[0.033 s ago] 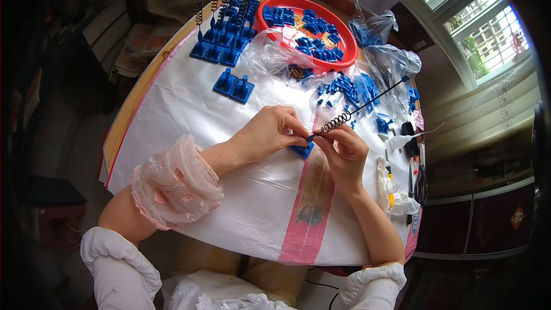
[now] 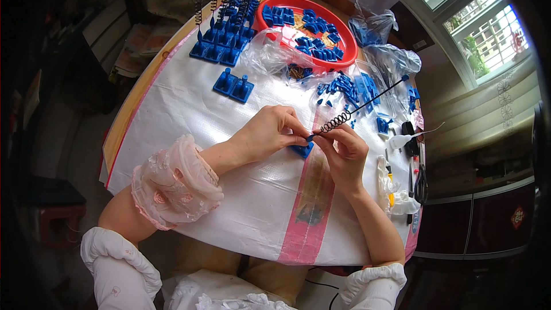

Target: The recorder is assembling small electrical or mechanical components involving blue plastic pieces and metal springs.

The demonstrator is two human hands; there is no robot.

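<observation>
coiled rod (image 2: pixel 336 121): metal | base (image 2: pixel 303 150): smooth plastic | basin (image 2: pixel 351 46): glossy plastic | tabletop (image 2: pixel 128 113): wood

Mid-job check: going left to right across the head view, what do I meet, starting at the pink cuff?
Pink cuff, left hand, right hand, yellow handle, pale curtain.

free: near white sheet (image 2: pixel 252 212) | blocked: red basin (image 2: pixel 352 43) ahead, slanting coiled rod (image 2: pixel 337 121) right

Barred window (image 2: pixel 488 28) upper right, bright daylight coming in; pale curtain (image 2: pixel 488 103) below; dark red cabinet (image 2: pixel 442 227) lower right; low reddish stool (image 2: pixel 60 224) on left
</observation>
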